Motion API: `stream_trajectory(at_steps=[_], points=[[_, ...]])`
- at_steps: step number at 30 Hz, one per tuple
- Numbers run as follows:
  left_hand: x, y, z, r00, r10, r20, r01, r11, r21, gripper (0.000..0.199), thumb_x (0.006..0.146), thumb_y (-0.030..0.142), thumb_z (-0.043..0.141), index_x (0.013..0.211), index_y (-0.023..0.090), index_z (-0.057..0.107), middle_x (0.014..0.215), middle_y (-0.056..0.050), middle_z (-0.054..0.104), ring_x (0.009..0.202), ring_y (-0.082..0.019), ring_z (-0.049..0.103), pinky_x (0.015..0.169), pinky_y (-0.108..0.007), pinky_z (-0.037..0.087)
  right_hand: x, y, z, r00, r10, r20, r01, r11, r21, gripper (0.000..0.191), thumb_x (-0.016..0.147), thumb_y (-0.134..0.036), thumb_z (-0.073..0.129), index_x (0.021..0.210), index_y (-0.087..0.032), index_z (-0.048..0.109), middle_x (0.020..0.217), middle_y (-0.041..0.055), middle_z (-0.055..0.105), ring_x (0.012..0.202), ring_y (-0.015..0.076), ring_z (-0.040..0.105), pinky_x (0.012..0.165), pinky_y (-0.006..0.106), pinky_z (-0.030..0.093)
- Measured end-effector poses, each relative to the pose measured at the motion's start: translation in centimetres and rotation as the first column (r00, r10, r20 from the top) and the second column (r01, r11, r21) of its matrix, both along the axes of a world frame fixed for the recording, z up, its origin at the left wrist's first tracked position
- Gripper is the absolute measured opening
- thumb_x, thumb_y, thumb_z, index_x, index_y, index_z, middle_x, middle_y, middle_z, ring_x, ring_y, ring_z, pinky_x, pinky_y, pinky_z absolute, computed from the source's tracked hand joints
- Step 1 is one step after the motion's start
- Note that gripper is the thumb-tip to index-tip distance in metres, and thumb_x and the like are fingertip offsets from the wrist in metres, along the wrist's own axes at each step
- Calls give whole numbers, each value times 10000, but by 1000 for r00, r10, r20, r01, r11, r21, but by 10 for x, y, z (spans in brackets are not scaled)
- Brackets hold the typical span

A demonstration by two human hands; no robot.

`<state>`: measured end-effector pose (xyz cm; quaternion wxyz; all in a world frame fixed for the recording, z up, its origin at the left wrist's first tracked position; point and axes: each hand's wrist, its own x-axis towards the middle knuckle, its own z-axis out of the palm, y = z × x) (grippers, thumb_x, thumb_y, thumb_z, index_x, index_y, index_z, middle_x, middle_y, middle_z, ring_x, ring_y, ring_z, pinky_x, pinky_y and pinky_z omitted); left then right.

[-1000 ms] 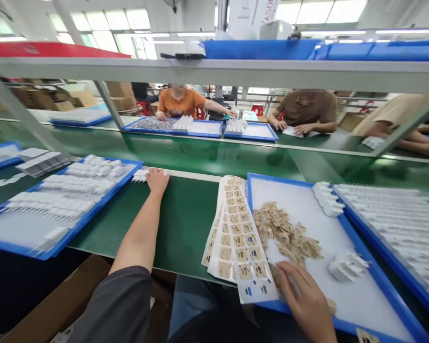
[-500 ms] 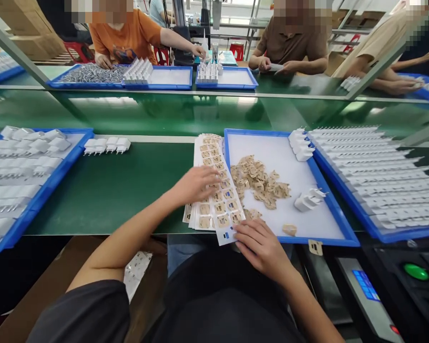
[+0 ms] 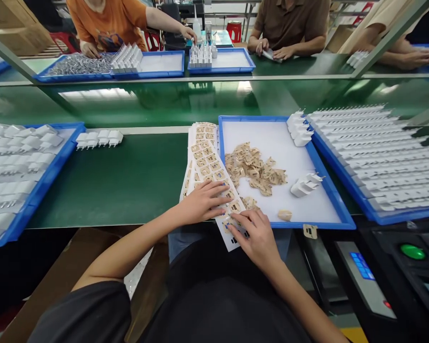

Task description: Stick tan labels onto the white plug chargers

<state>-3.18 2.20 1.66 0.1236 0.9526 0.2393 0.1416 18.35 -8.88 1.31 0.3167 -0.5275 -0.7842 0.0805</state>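
A white sheet with rows of tan stickers (image 3: pixel 210 165) lies slanted over a stack of like sheets (image 3: pixel 203 131), its lower end past the table's front edge. My left hand (image 3: pixel 204 202) rests on the sheet with its fingers spread. Lower on the same sheet, my right hand (image 3: pixel 255 236) has thumb and fingers bent at a sticker; whether they pinch anything is too small to tell. Just right of the sheets, a blue-rimmed tray (image 3: pixel 329 183) holds a heap of tan pieces (image 3: pixel 253 164), a single tan piece (image 3: pixel 284 215) and white plug adapters (image 3: pixel 305 185).
White adapters fill a right tray (image 3: pixel 370 212) and a left tray (image 3: pixel 62 164); several more (image 3: pixel 100 138) stand beside the left one. A tan piece (image 3: pixel 310 231) sticks to the middle tray's front rim. Across the green line, people's hands work at trays (image 3: pixel 162 62).
The top sheet has shifted down toward me and tilted more. My right hand has moved from the sheet's lower corner onto its stickers, and my left hand has slid lower. The view has tipped down.
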Motion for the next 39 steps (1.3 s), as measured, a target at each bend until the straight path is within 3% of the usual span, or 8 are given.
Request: stream_trajectory(at_steps=[9,21,28,31,34,36,39], points=[[-3,-4,-2,999,34,7,-34,998,-46,447,998,476,504,1390,276,580,1549,-102,473,1473,-304,373,1224,-559,235,-3,-3,5,997,-78,28,79,996,-40,174,950,-317,639,1079,-209,682,1001,88,664,949,259,578,789,390,398],[-14,-20,-2,998,59,27,-57,995,-84,484,973,509,540,1400,283,569,1567,-93,449,1482,-291,362,1252,-533,174,-13,-11,9,999,-53,-4,52,996,-79,118,932,-265,656,1037,-214,674,977,67,661,953,253,576,818,390,360],[-10,-9,0,999,52,-13,-53,995,-81,452,1018,460,466,1421,272,546,1595,-84,401,1517,-274,299,1258,-556,95,-17,6,11,999,-6,-35,4,998,-55,92,975,-199,569,933,-209,651,927,52,660,882,221,580,788,371,380],[-9,2,1,998,58,-6,-58,992,-111,443,1014,455,479,1412,277,554,1587,-88,414,1506,-275,323,1255,-567,72,-10,13,18,986,121,-114,-124,992,-19,113,973,-169,549,933,-202,650,911,58,649,871,213,588,798,363,435],[-10,13,4,998,60,5,-58,987,-148,439,1006,441,495,1409,279,558,1577,-95,431,1497,-285,340,1249,-581,77,7,13,26,907,254,-336,-286,957,-47,78,957,-179,579,940,-216,646,922,53,649,887,203,618,811,353,496],[-10,22,8,998,64,6,-62,984,-167,421,1002,410,502,1398,282,569,1566,-97,449,1485,-298,359,1238,-595,115,19,11,27,854,229,-467,-290,955,-61,58,946,-190,598,937,-225,643,924,53,647,903,201,633,816,351,524],[7,38,18,997,61,38,-55,987,-151,355,986,349,517,1312,262,627,1520,-107,505,1428,-316,433,1200,-583,243,30,9,23,817,211,-536,-295,952,-75,39,939,-207,617,941,-219,655,929,64,664,908,201,649,825,357,543]])
